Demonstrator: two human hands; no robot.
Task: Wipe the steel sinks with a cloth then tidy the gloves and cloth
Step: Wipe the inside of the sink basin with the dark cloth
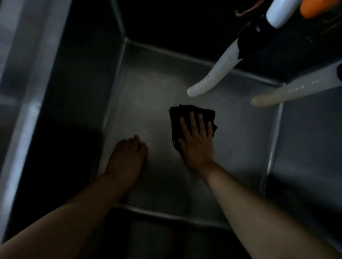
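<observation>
The dark folded cloth (187, 119) lies on the sink (145, 95) floor, nearer its far right corner than the middle. Your right hand (197, 140) presses flat on it, fingers spread and straight, palm covering the cloth's near half; it pins the cloth rather than pinching it. Your left hand (126, 160) rests on the bare steel floor toward the left wall, fingers together and lightly curled, holding nothing. Two pale spouts (216, 73) hang over the far right corner, above the cloth and clear of it. An orange object (317, 2) shows at the top right edge.
</observation>
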